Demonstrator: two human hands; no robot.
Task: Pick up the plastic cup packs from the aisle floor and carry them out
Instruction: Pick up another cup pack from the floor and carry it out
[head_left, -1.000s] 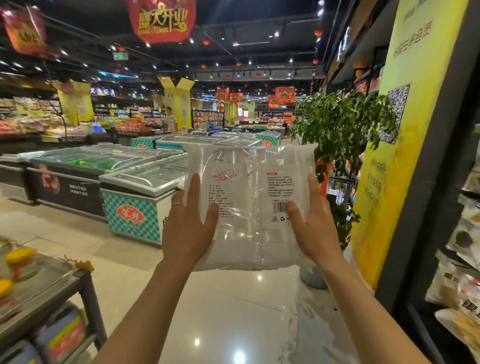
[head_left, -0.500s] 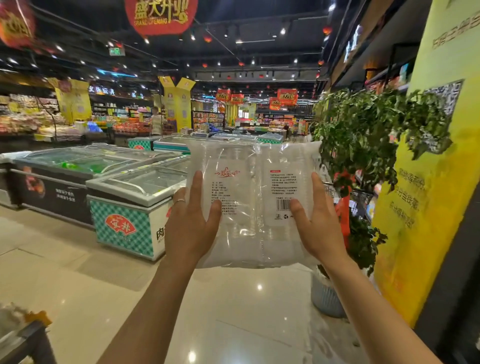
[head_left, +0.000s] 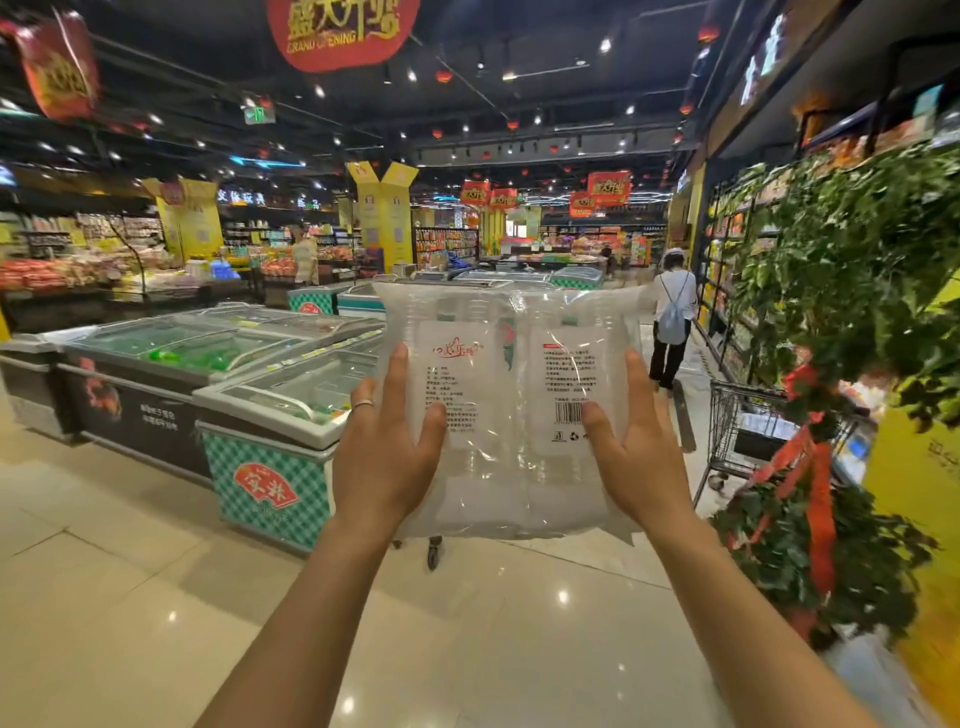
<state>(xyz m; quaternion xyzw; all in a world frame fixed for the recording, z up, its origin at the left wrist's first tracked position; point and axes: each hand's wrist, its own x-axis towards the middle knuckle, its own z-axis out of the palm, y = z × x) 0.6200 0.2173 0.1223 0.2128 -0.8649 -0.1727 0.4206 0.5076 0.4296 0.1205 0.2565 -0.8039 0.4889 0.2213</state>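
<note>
Head view showed two cup packs (head_left: 498, 415) side by side, held up in front of the person and well clear of the floor, clamped between both hands. The left hand (head_left: 384, 462) and right hand (head_left: 641, 467) each had fingers stretched nearly straight up an outer edge, with the thumb pinching the near face. The slick film probably gave little purchase, so one pack could slip at the middle. The packs also hid the way ahead, with a shopping cart (head_left: 748, 431) and a plant (head_left: 852, 291) near on the right.
</note>
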